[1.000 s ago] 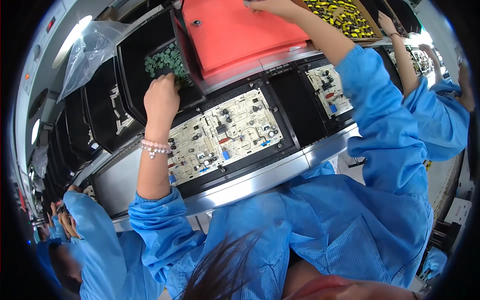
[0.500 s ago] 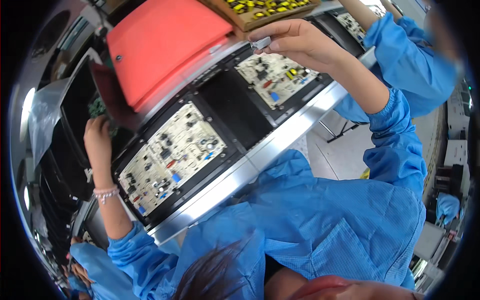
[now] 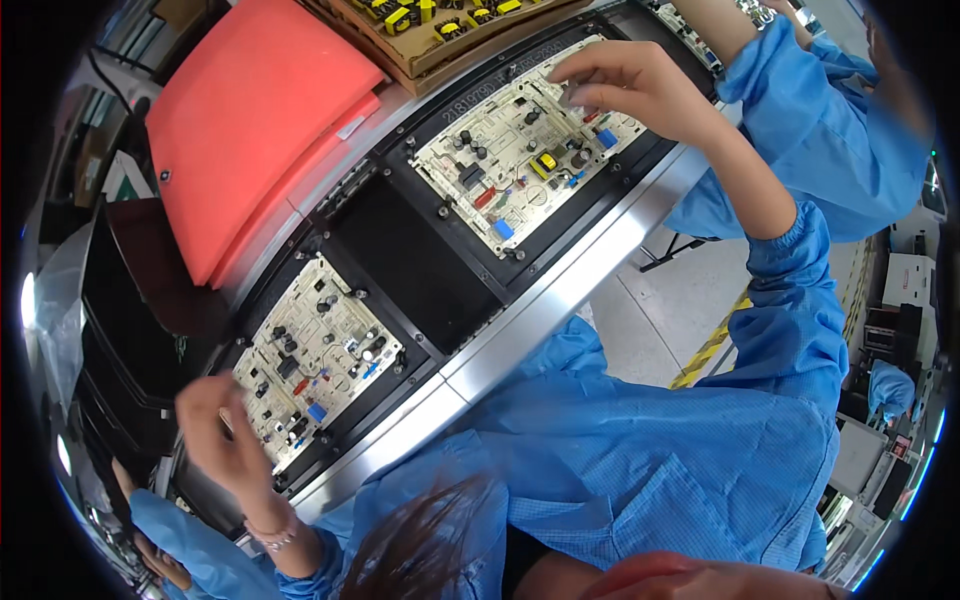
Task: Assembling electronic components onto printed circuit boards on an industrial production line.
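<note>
Two cream circuit boards lie in black carrier frames on a metal-edged line. Over the far right part of the right circuit board (image 3: 520, 165), my right hand (image 3: 650, 90) reaches down with thumb and fingertips drawn together. What sits between those fingertips blends with the board and cannot be made out. At the left end of the left circuit board (image 3: 330, 345), my left hand (image 3: 222, 435) hovers with fingers curled inward. It is slightly blurred, and its fingertips and anything in them are hard to see. Both boards carry black, red and blue components; the right one also has a yellow-wrapped transformer (image 3: 544, 165).
Behind the line lies a red foam sheet (image 3: 265, 120). A cardboard box (image 3: 430, 55) of yellow-and-black transformers stands at the back. Black bins (image 3: 125, 310) are at the left. A co-worker's blue sleeve (image 3: 800, 130) is close on the right. The metal rail (image 3: 560, 300) runs along the near edge.
The boards have shifted left and nearer. My left hand has left the dark bin and come to the left board. My right hand, earlier pinching a small grey part, is now lower over the right board.
</note>
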### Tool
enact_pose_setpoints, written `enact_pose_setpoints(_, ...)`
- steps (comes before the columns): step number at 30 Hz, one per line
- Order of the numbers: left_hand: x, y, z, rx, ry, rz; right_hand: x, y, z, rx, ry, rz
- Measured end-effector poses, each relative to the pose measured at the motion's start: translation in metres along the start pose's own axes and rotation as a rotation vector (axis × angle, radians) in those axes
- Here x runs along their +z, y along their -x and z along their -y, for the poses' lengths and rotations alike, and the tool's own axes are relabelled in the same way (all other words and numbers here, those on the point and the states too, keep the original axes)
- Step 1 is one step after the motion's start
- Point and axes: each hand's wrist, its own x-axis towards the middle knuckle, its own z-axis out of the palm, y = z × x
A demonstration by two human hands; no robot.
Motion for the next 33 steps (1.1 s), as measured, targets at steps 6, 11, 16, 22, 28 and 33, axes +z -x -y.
enact_pose_setpoints(6,0.05,-0.018,-0.045,0.153,0.209,0.289,0.008,-0.017,0.0,-0.033,0.254,0.178)
enact_pose_setpoints(11,0.058,-0.018,-0.044,0.146,0.28,0.316,0.012,-0.02,-0.001,-0.1,0.35,0.233)
enact_pose_setpoints(16,0.055,-0.016,-0.044,0.12,0.286,0.335,0.016,-0.022,0.008,-0.072,0.43,0.283)
enact_pose_setpoints(22,0.055,-0.009,-0.04,0.11,0.307,0.31,0.021,-0.022,0.014,-0.092,0.495,0.272)
enact_pose_setpoints(28,0.053,-0.005,-0.038,0.095,0.311,0.293,0.022,-0.022,0.013,-0.022,0.479,0.244)
enact_pose_setpoints(33,0.05,-0.003,-0.037,0.086,0.304,0.307,0.023,-0.023,0.017,-0.012,0.524,0.251)
